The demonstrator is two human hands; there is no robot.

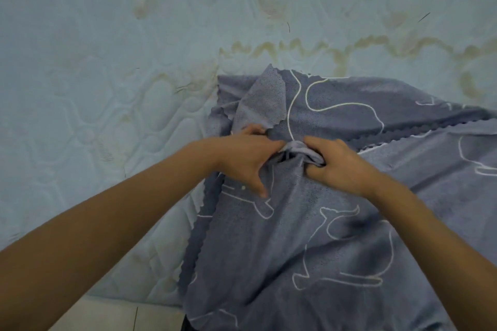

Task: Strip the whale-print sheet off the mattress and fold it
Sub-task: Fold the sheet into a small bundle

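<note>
So the mattress (107, 62) is already bare and stained over most of its top, and the whale-print sheet (322, 236) lies rumpled on the mattress's near right part, spilling over its near edge with one corner flipped to show the plain underside. Both hands meet at one bunched ridge of it: the left hand (247, 158) pinches the fabric, and the right hand (341, 166) is clenched round a wad just beside it. Risk imo is folding from a random bunch instead of matched corners, so the scalloped edges land crooked, or the overhang drags it off the mattress; no containers in sight.
</note>
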